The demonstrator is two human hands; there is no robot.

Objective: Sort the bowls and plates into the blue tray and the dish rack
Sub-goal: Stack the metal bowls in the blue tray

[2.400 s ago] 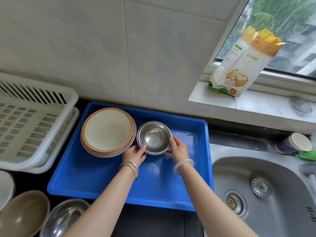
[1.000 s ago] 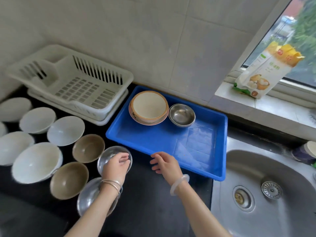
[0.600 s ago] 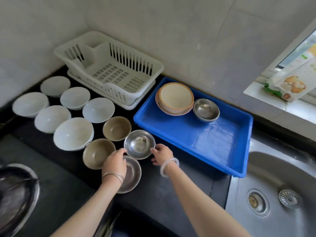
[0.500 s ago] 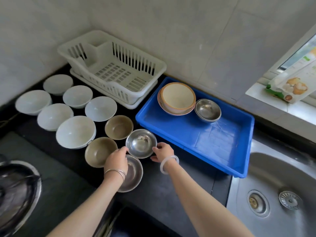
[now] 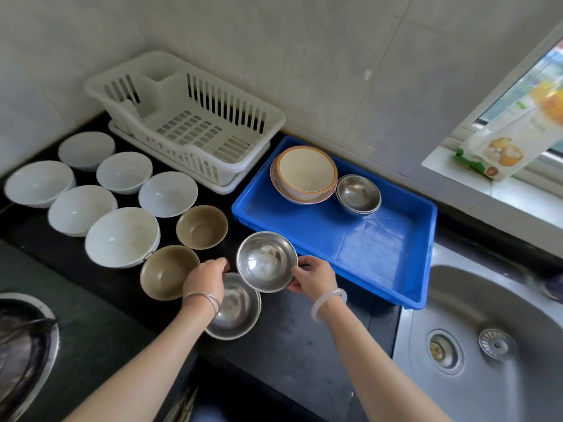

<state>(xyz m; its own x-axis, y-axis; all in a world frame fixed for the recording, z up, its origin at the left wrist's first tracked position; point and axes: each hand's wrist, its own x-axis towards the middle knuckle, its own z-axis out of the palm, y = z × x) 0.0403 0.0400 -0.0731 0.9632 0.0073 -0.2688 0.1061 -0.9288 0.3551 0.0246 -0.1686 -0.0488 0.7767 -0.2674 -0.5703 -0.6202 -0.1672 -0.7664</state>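
My right hand grips the right rim of a steel bowl, held just in front of the blue tray. My left hand hovers by the bowl's left side with a small gap, above a second steel bowl on the counter. In the tray's far corner sit stacked orange-rimmed cream bowls and nested steel bowls. The white dish rack holds nothing. Two brown bowls and several white bowls stand on the black counter at the left.
A steel sink lies right of the tray. A dark pan on a stove is at the lower left. A flour bag leans on the window sill at the upper right. Tiled wall runs behind the rack and tray.
Both hands left the tray and came to the steel bowls on the counter. The upper steel bowl has risen and shifted right in my right hand; my left hand has come off its rim.
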